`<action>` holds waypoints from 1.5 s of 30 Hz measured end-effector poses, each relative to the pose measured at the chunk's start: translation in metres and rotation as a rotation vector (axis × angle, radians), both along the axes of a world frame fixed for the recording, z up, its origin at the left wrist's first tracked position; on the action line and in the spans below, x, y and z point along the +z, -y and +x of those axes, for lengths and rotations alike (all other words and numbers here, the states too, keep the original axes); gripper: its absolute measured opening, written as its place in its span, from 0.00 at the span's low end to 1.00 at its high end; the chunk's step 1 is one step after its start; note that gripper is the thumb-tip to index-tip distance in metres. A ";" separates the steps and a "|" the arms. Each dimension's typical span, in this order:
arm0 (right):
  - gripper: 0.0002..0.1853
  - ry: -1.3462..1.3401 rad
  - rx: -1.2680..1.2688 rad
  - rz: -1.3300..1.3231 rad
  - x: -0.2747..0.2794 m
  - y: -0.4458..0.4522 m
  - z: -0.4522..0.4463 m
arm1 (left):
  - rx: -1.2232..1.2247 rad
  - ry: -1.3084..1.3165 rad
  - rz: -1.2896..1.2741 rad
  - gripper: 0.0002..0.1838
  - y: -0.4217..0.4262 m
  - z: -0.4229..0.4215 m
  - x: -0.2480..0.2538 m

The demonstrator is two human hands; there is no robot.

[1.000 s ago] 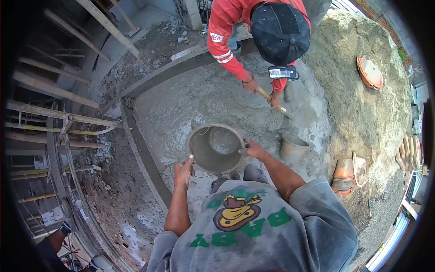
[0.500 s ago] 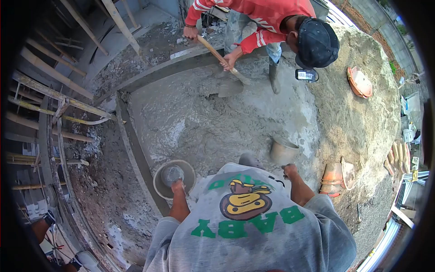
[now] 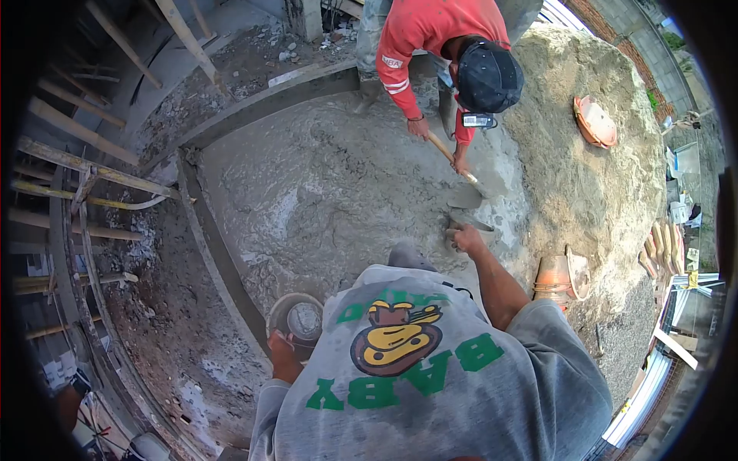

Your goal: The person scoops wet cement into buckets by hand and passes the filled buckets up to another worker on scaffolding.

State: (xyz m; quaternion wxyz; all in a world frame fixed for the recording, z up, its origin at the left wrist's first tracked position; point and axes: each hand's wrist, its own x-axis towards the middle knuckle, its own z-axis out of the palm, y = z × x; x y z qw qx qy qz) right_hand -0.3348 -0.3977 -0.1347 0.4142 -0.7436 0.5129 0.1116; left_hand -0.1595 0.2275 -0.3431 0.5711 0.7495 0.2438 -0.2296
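My left hand (image 3: 282,346) is closed on the near left rim of a round grey bucket (image 3: 274,313), which stands at the lower left edge of the wet cement mix (image 3: 330,200). My right arm reaches forward, and my right hand (image 3: 466,239) is closed at the edge of a second grey bucket (image 3: 478,223), tilted low over the mix and partly hidden. Just beyond that bucket is the blade of a shovel (image 3: 464,197). A co-worker in a red top (image 3: 446,31) bends over and holds the shovel's handle with both hands.
A low concrete curb (image 3: 223,238) borders the mix on the left and back. On the right rises a sand pile (image 3: 569,184), with an orange basin (image 3: 596,123) and stacked orange buckets (image 3: 552,276) on it. Wooden poles (image 3: 84,131) stand at the left.
My right hand has moved forward and taken hold of the second bucket, which is now tilted farther out. My left hand has shifted to its bucket's rim. The co-worker's shovel has moved right, toward my bucket.
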 end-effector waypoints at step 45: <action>0.18 -0.087 -0.110 0.109 -0.063 -0.010 -0.063 | 0.170 -0.361 0.194 0.12 0.099 0.074 0.105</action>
